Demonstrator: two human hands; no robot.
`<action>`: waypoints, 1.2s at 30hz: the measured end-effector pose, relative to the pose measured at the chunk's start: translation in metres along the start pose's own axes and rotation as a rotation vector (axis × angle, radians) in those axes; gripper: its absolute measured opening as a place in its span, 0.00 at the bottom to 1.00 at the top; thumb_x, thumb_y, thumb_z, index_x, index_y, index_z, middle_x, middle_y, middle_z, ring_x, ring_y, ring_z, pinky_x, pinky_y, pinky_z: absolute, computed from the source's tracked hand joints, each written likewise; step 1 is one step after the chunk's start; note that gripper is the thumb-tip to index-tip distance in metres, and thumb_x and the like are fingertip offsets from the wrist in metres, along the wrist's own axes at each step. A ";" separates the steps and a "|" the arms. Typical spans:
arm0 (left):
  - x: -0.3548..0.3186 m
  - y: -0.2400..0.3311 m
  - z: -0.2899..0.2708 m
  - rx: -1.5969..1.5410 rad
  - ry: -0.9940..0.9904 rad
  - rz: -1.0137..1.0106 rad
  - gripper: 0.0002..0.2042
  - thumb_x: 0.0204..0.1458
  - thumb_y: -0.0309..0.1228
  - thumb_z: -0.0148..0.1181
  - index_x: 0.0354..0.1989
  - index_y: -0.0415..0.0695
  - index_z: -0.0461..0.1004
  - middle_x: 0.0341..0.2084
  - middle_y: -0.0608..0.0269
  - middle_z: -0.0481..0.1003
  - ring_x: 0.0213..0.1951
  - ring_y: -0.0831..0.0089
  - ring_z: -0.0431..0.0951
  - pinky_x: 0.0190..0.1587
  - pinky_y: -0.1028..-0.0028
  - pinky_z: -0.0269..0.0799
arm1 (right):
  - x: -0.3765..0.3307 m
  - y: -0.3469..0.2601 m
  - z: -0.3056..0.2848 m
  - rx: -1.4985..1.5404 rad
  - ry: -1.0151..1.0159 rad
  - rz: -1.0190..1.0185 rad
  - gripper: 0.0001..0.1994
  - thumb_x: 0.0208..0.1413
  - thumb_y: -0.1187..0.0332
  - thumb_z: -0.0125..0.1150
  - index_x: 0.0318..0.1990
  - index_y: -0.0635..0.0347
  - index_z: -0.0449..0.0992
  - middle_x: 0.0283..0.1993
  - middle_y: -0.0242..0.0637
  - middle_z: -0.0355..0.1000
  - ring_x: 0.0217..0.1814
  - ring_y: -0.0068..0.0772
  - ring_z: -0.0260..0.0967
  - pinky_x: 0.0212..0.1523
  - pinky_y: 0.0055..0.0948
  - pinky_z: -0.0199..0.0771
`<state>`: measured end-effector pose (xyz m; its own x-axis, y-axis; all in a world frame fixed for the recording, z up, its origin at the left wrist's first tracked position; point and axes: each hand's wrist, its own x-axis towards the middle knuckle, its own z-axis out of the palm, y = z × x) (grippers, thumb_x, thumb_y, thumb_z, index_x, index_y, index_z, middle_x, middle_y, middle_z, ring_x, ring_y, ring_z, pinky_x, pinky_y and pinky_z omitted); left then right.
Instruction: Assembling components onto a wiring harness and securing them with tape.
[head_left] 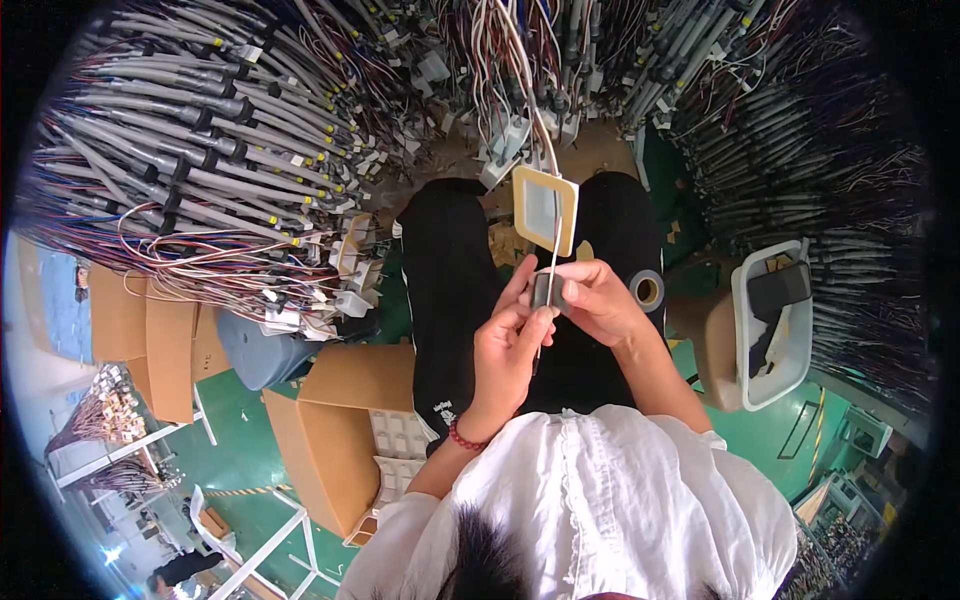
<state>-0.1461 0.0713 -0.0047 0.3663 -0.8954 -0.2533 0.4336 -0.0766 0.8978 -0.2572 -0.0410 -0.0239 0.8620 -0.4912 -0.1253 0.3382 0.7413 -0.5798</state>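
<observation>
In front of my lap, my left hand (505, 345) pinches a thin white wire (555, 262) with thumb and fingers. My right hand (598, 303) is closed beside it, fingers on a small dark grey piece (541, 290) that lies against the wire. I cannot tell whether this piece is wrapped around the wire. Just beyond my fingers, a white square part with a yellowish border (566, 215) hangs upright along the same wire. From it the wire runs up to the bundles ahead. My fingers partly hide the dark piece.
A roll of dark tape (648, 290) is beside my right wrist. Grey cable bundles (190, 130) hang at the left, ahead and right. A white bin (742, 340) holding dark scraps stands right. An open cardboard box (305, 450) and a blue-grey stool (262, 348) are at the left.
</observation>
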 end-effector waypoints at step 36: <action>0.043 -0.012 -0.004 0.404 -0.259 0.050 0.21 0.59 0.31 0.50 0.58 0.37 0.54 0.47 0.53 0.68 0.46 0.67 0.71 0.50 0.71 0.67 | -0.019 0.030 0.023 -0.418 0.514 -0.289 0.06 0.61 0.75 0.49 0.42 0.60 0.59 0.30 0.34 0.69 0.26 0.21 0.65 0.29 0.17 0.66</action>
<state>-0.1322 0.0355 -0.0282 0.1389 -0.9782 -0.1542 0.0474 -0.1490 0.9877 -0.2546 0.0010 -0.0198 0.4380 -0.8707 -0.2237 0.2649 0.3628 -0.8934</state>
